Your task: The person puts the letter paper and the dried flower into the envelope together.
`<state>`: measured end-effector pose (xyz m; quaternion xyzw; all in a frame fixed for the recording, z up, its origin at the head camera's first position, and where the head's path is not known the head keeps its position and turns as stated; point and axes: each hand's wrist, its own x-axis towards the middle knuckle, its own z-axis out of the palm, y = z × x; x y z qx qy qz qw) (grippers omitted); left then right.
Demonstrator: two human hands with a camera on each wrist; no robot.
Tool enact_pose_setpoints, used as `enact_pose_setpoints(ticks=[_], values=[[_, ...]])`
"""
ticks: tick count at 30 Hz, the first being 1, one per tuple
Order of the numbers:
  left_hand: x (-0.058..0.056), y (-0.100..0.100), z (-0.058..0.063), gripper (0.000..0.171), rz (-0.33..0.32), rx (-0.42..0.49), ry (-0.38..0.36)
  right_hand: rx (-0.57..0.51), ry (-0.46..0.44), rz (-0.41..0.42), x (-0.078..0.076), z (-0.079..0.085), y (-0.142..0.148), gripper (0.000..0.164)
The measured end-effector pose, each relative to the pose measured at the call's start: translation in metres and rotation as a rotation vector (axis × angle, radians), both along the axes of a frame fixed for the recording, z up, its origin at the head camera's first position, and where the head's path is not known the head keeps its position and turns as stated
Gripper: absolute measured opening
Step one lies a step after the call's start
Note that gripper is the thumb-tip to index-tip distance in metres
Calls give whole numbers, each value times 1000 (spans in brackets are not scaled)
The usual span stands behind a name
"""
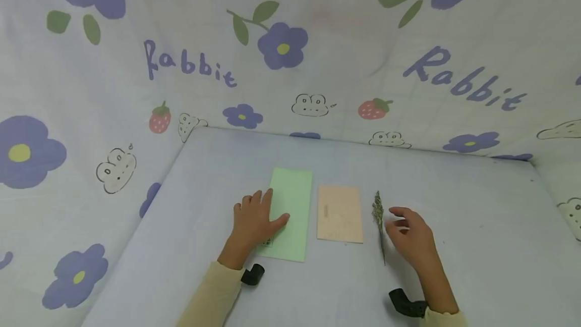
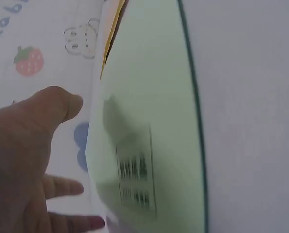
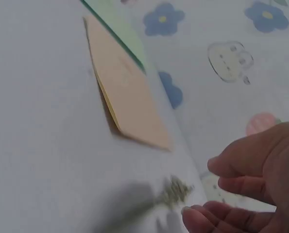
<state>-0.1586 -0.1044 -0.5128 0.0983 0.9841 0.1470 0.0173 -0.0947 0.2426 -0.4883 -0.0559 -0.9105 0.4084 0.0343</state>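
Observation:
A long light green booklet (image 1: pixel 292 206) lies upright on the white table, with a printed barcode-like label (image 2: pixel 135 174) near one corner. Over its left edge my left hand (image 1: pixel 255 218) spreads its fingers, the thumb reaching across the cover. To the right of it is a smaller peach booklet (image 1: pixel 339 214), its yellowish page edge showing in the right wrist view. Further right lies a dried flower sprig (image 1: pixel 378 211), head away from me and thin stem toward me. Just right of the sprig, my right hand (image 1: pixel 412 236) hovers with loosely bent fingers and nothing in them.
The white tabletop (image 1: pixel 476 226) runs back to a patterned cloth (image 1: pixel 345 64) with purple flowers, strawberries and "Rabbit" lettering, which also rises along the sides. A black wrist camera (image 1: pixel 253 274) sits at the left cuff, another black camera (image 1: pixel 407 304) at the right.

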Motion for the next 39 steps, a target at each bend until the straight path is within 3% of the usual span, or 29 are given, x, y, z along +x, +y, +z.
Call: enact_pose_setpoints(ticks=[4, 9, 13, 16, 18, 21, 29, 35, 39], values=[[-2, 23, -1, 88, 61, -53, 37, 22, -15, 27, -15, -6, -26, 38], [-2, 47, 2, 98, 123, -142, 33, 154, -5, 66, -35, -13, -54, 42], [2, 59, 1, 108, 134, -213, -19, 226, -48, 44, -45, -17, -68, 64], [6, 64, 0, 112, 123, -215, -46, 201, -76, 35, -51, -20, -72, 86], [7, 64, 0, 113, 121, -192, -50, 142, -88, 32, -54, -21, -71, 94], [6, 61, 2, 113, 108, -137, -43, 35, -129, 23, -57, -21, -65, 92], [1, 39, 6, 122, -5, 42, -79, -274, -263, 56, -54, -6, -33, 50], [3, 26, 9, 122, -153, 175, -49, -566, -225, 15, -54, 12, -2, 43], [7, 20, 14, 121, -263, 181, -42, -738, -175, -44, -54, 16, 3, 44]])
